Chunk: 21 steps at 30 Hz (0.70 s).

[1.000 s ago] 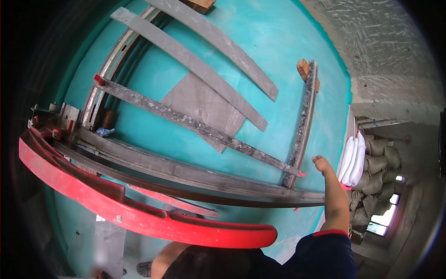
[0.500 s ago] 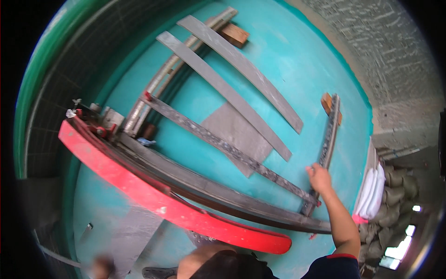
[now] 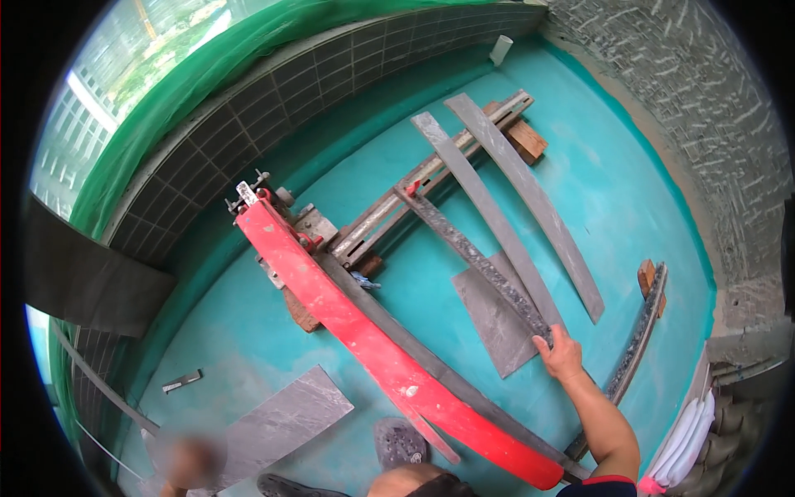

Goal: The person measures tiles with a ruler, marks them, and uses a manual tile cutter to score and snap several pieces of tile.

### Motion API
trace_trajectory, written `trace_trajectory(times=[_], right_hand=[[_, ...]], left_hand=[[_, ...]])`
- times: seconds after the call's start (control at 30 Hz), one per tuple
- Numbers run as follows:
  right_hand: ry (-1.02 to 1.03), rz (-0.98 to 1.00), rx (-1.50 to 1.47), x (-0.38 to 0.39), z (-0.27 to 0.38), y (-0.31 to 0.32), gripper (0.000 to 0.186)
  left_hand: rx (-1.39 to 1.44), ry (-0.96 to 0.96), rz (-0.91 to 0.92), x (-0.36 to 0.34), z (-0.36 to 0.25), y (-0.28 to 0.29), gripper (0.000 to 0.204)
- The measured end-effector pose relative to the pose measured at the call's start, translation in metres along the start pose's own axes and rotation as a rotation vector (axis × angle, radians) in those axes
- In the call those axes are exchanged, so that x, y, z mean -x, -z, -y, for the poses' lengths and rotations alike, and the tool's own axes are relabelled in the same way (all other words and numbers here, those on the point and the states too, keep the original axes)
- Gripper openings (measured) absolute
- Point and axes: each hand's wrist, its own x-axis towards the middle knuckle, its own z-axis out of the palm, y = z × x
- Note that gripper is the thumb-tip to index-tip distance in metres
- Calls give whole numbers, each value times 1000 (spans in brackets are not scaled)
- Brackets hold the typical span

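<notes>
Down at the lower edge, nearest us, we've got a grey clog [image 3: 397,439] and the long red beam [image 3: 356,331] cutting diagonally across. Left of that, a grey tile [image 3: 290,418] lies on the turquoise floor [image 3: 613,207], with a blurred shape [image 3: 190,462] by it. Can't tell if that's our left hand, so no call on whether its fingers are apart or together.

A bit further out, our right hand [image 3: 565,356] is at the near end of a dark speckled bar [image 3: 489,273], fingers looking clamped on it, thumb on the beam side. The bar's far end is over by the metal rail [image 3: 389,211], and it crosses above a grey slab [image 3: 489,323]. We'd call the step in hand handling that bar by its end. Next move calls for a firm hold and care around the pair of grey strips [image 3: 530,199], imo, since the nearer strip's tip ends right by the hand (touching or not, can't tell).

Off to the right, another speckled bar [image 3: 633,352] sits by a wood block [image 3: 646,279]. Farthest back are the tiled wall [image 3: 273,108], green netting [image 3: 190,83] and rough grey wall [image 3: 662,108]. Labels or brands? Nothing we can read, just a pale smudge on the beam.
</notes>
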Motion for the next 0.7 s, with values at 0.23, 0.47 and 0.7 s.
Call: trace_trajectory(times=[0.23,0.47,0.7], right_hand=[[-43,-77,36,-48,-37,7,46],[55,-198,17,-85,-68,20,44],[52,-153,53,-97,-69,25,44]], left_hand=[[-1361,-306,-73,18,37,30,9],[-592,145,-175,-13,-9,-3,13],[-594,143,-74,0,5,7,10]])
